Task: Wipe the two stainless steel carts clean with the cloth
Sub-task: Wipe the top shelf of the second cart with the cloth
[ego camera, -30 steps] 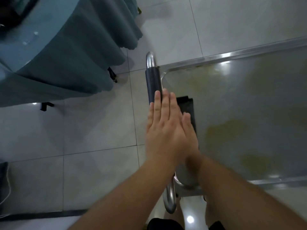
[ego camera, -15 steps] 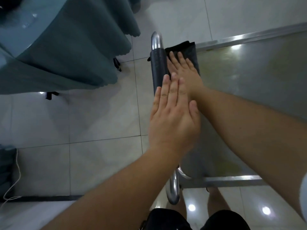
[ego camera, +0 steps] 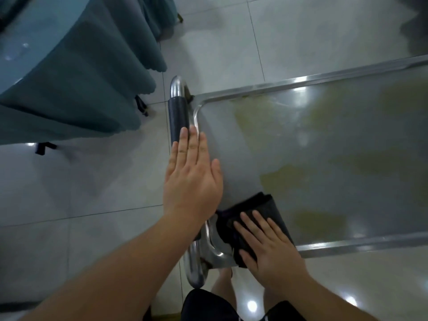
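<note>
A stainless steel cart [ego camera: 324, 140] fills the right of the view, its flat top streaked with yellowish smears. Its push handle [ego camera: 178, 117] runs along the left end, chrome with a black grip. My left hand [ego camera: 192, 179] lies flat with straight fingers over the handle. A folded black cloth [ego camera: 266, 207] lies on the cart's near left corner. My right hand [ego camera: 266, 246] presses flat on the cloth, fingers spread. Only one cart is in view.
A round table with a teal cloth [ego camera: 76, 84] stands at the upper left, close to the cart's handle, with dark feet [ego camera: 141, 105] showing beneath. Glossy grey floor tiles [ego camera: 92, 186] lie between table and cart. My legs in black shorts [ego camera: 208, 304] stand at the bottom.
My right hand has drawn the cloth from the far left corner of the cart top back to the near left corner. My left hand has stayed flat on the handle.
</note>
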`<act>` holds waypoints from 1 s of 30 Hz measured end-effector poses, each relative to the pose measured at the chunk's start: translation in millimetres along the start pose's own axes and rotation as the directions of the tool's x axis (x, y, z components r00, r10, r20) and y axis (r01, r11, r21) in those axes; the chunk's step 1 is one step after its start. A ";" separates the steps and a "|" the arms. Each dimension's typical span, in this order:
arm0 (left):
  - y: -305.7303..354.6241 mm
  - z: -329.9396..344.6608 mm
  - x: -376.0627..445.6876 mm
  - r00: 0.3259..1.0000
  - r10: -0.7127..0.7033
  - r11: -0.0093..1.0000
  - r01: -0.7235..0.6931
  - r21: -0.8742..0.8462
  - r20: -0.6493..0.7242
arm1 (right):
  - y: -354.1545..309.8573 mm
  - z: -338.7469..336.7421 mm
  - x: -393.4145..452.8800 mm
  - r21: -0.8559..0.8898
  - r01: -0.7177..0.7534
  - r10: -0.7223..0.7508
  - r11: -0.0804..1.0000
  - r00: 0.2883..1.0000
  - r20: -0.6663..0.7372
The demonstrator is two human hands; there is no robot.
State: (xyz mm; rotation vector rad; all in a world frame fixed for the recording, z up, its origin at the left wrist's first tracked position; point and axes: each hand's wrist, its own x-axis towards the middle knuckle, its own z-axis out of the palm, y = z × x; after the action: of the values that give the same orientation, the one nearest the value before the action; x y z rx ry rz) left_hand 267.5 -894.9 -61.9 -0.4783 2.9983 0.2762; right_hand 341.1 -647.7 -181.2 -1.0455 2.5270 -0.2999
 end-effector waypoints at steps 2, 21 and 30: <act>0.3 -0.6 0.5 1.000 0.004 1.000 -0.004 0.004 -0.001 | 11.2 -5.5 19.9 -0.009 0.008 -0.008 1.000 1.000 -0.015; 1.4 3.9 4.1 1.000 -0.024 0.998 0.025 0.064 -0.015 | 84.4 -107.2 290.0 -0.003 -0.128 0.127 0.992 0.990 -0.062; 4.6 -2.7 4.4 0.999 -0.034 0.998 0.033 0.054 0.036 | 62.5 -44.9 79.5 -0.030 -0.139 0.134 0.990 0.982 -0.135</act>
State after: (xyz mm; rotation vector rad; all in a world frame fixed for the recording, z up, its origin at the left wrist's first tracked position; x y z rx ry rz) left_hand 261.6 -892.5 -59.0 -0.5119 2.9505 0.1999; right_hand 231.0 -658.6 -183.3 -0.8869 2.7186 -0.2912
